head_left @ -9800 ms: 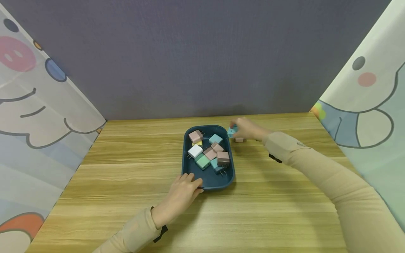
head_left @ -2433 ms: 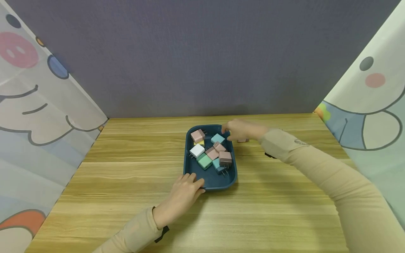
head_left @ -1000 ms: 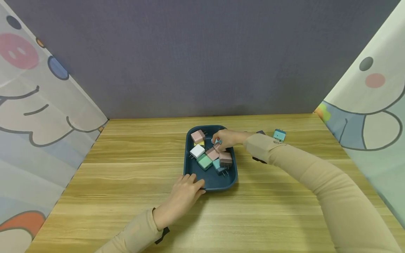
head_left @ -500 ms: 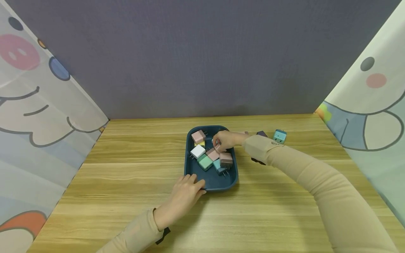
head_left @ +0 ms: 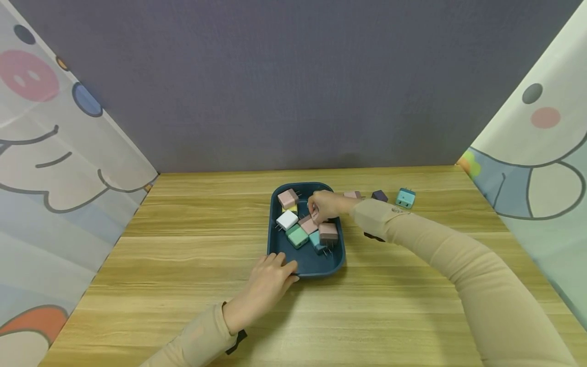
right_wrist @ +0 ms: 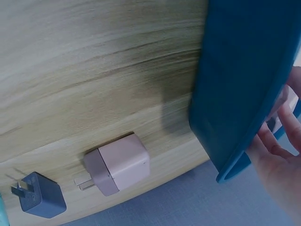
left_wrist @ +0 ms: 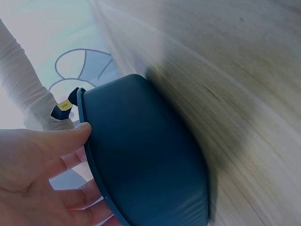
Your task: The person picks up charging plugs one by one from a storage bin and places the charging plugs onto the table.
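Note:
A dark blue plastic tray (head_left: pixel 312 266) holds several small wall chargers. My left hand (head_left: pixel 268 280) grips its near left rim; in the left wrist view the thumb presses the outside wall. My right hand (head_left: pixel 324 204) reaches into the tray's right side and pinches a pink charger (right_wrist: pixel 281 100), mostly covered by the fingers. Around it lie another pink charger (head_left: pixel 308 224), a white charger (head_left: pixel 287 220), a green charger (head_left: pixel 297 236), a brownish-pink charger (head_left: pixel 328 233) over a blue charger (head_left: pixel 316 240), and a pale pink charger (head_left: pixel 287 198) above a yellow charger (head_left: pixel 291 208).
On the wooden table (head_left: pixel 197 219), right of the tray, stand a pink charger (right_wrist: pixel 120 164), a dark navy charger (right_wrist: pixel 43 195) and a light blue charger (head_left: pixel 405 198) in a row. A grey panel (head_left: pixel 293 86) rises behind, with cartoon-printed sheets at both sides.
The light blue charger my right hand held beside the tray now stands farther right on the table. That hand has since moved into the tray onto a pink charger. The left hand stays put.

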The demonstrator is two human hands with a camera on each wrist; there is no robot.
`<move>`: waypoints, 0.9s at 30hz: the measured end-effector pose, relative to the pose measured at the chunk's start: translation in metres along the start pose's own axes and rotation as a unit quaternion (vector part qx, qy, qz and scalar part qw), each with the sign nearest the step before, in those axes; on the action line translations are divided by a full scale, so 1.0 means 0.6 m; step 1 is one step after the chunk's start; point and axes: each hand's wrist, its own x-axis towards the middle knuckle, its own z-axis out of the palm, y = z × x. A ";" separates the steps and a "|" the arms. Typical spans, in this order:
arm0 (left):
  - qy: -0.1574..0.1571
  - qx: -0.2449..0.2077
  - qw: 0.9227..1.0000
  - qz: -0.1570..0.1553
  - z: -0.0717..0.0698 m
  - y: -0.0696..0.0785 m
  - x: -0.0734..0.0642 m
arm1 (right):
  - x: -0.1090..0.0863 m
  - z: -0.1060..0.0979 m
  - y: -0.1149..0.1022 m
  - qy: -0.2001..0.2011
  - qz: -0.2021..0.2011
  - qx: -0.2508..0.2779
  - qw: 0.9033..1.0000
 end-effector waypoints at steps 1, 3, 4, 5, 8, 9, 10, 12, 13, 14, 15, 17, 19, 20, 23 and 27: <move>0.000 0.000 1.000 0.000 0.000 0.000 0.000 | -0.001 0.000 -0.001 0.004 0.001 -0.003 1.000; 0.002 0.001 1.000 0.001 0.001 0.000 -0.001 | -0.002 0.001 -0.003 0.014 0.003 -0.005 1.000; 0.004 0.002 1.000 0.002 0.002 -0.001 -0.001 | -0.003 0.001 -0.004 0.021 0.003 -0.006 1.000; 0.006 0.003 1.000 0.003 0.002 -0.001 -0.001 | -0.004 0.001 -0.004 0.027 0.004 -0.005 1.000; 0.013 0.003 1.000 0.005 0.002 -0.001 -0.001 | -0.008 -0.002 -0.005 0.049 -0.002 -0.004 0.999; 0.013 0.003 1.000 0.005 0.003 -0.001 -0.001 | -0.009 -0.003 -0.006 0.055 -0.006 -0.004 0.998; 0.013 0.003 1.000 0.005 0.002 -0.001 -0.001 | -0.010 -0.004 -0.006 0.061 -0.010 -0.002 0.998; 0.009 0.001 1.000 0.004 0.002 -0.001 -0.001 | -0.014 -0.007 -0.007 0.069 -0.018 0.000 0.997; 0.006 0.001 1.000 0.003 0.002 -0.001 -0.002 | -0.015 -0.008 -0.007 0.073 -0.019 0.002 0.997; 0.003 0.000 1.000 0.002 0.002 -0.002 -0.002 | -0.017 -0.010 -0.008 0.075 -0.020 0.004 0.997; 0.001 -0.001 1.000 0.001 0.002 -0.002 -0.002 | -0.018 -0.012 -0.009 0.078 -0.023 0.007 0.997; -0.002 -0.001 1.000 -0.001 0.002 -0.002 -0.002 | -0.020 -0.013 -0.010 0.081 -0.021 0.011 0.996; -0.002 -0.002 1.000 -0.002 0.002 -0.002 -0.002 | -0.021 -0.015 -0.011 0.087 -0.019 0.015 0.996; -0.001 -0.003 1.000 -0.002 0.001 -0.002 -0.002 | -0.022 -0.015 -0.011 0.090 -0.020 0.018 0.996; 0.006 -0.005 1.000 0.001 0.001 -0.002 -0.002 | -0.022 -0.017 -0.012 0.102 -0.018 0.023 0.994; 0.031 -0.008 0.999 0.014 0.003 -0.003 -0.002 | -0.022 -0.021 -0.013 0.115 -0.018 0.030 0.993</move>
